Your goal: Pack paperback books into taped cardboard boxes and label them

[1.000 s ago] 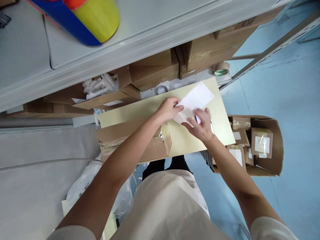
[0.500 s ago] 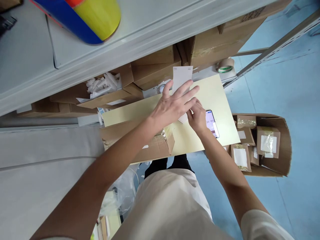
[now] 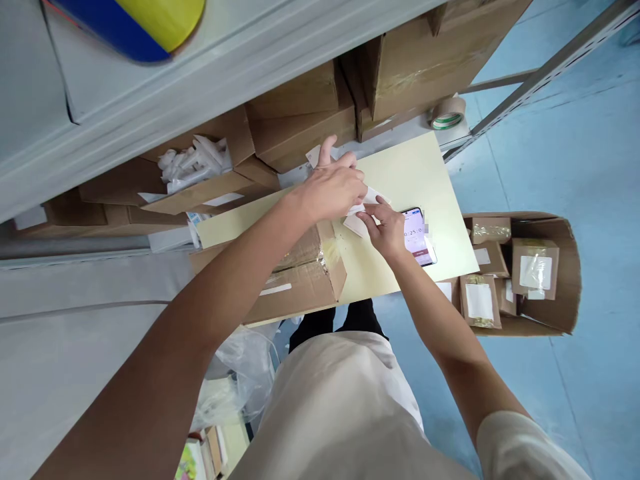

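A thin white card or folded carton (image 3: 356, 225) lies between my hands above the pale yellow board (image 3: 425, 173). With its thumb and fingertips, my right hand (image 3: 386, 230) pinches the white piece near its lower edge. My left hand (image 3: 336, 189) bends over the piece from the left, fingers curled onto it and one digit sticking up. Its fingertips are partly hidden, and so is the middle of the white piece. Just right of my right hand, a phone (image 3: 417, 237) with a lit timer screen lies on the board.
A taped cardboard box (image 3: 295, 280) occupies the board's left end. Behind stand cartons, including an open box (image 3: 190, 193) of white tubes, and a tape roll (image 3: 449, 113). A large carton (image 3: 565, 280) with several parcels sits at right. The grey shelf (image 3: 200, 87) overhangs the back.
The white piece, upright before, is now lower and folded or tilted between my hands. My left hand has curled its spread fingers and shifted left; my right hand moved slightly left. The view shifted too.
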{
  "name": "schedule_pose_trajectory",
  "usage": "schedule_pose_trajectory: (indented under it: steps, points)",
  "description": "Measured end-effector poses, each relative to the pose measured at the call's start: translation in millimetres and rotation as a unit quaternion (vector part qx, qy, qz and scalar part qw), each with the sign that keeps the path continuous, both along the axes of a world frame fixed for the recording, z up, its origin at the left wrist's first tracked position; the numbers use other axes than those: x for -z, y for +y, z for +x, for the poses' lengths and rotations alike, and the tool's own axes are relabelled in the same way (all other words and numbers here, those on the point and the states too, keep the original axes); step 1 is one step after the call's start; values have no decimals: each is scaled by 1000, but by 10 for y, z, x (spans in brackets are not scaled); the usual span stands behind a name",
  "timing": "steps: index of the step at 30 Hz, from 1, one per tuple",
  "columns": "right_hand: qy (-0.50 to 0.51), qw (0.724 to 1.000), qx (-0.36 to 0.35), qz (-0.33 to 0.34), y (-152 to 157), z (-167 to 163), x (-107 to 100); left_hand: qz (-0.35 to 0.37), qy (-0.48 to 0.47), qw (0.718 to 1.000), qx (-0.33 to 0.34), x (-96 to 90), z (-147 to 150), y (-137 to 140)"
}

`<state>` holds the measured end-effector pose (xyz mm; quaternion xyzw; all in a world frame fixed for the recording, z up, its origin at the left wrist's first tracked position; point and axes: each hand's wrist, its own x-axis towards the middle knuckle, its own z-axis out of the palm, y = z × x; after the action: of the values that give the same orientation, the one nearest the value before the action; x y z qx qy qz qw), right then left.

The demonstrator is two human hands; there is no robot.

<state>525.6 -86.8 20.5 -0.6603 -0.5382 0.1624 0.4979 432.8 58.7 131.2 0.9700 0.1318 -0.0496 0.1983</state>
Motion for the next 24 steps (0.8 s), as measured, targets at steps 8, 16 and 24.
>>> schedule_pose_trajectory:
  steps: [8, 16, 24]
  points:
    - [64, 997, 24, 19, -11, -80, 142, 65, 20, 998, 5, -55, 40, 75]
    - [-32, 998, -48, -38, -149, -75, 473, 98, -53, 988, -111, -220, -76, 214]
    - [131, 989, -56, -29, -376, -266, -406, -48, -177, 936, -300, -581, -539, -329]
